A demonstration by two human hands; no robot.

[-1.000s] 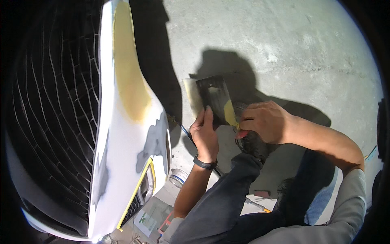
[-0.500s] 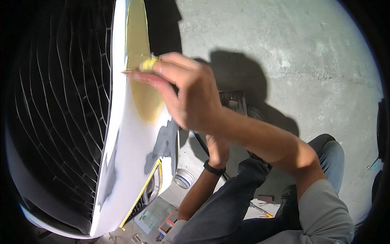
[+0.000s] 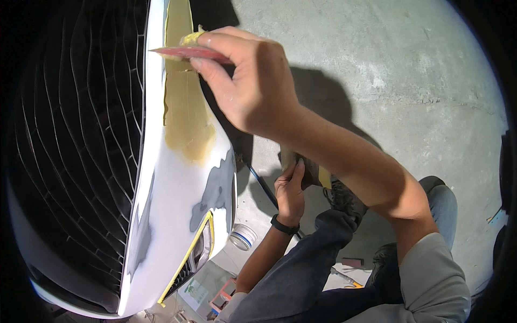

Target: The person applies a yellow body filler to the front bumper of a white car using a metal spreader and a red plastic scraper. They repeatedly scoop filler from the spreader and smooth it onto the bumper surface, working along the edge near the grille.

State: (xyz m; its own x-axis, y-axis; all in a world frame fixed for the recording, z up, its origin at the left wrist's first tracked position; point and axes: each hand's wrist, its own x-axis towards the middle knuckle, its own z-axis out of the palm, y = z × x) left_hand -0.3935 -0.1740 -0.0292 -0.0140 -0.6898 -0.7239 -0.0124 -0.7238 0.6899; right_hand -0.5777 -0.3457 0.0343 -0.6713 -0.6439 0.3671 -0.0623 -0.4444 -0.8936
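Observation:
A white car bumper (image 3: 148, 226) with grey patches carries a long strip of pale yellow filler (image 3: 186, 113) along its upper part. My right hand (image 3: 242, 81) grips a flat red spreader (image 3: 177, 51), with a lump of bright yellow paste on it; the blade is at the top of the filler strip, edge toward the black grille. Lower, my left hand (image 3: 291, 188) holds a dark board (image 3: 309, 172) with a pale side and yellow paste, partly hidden behind my right forearm.
The black grille (image 3: 70, 134) fills the left. Yellow tape (image 3: 180, 269) edges a bumper opening. A round tin (image 3: 242, 237), a blue hose (image 3: 261, 183), a small pinkish block (image 3: 353, 262) and other items lie on the concrete floor (image 3: 409, 81), around my legs and shoes.
My right hand moved from the board to the bumper, then further up the filler strip. The filler now looks wetter and thicker along that stretch. My left hand shifted slightly right and down.

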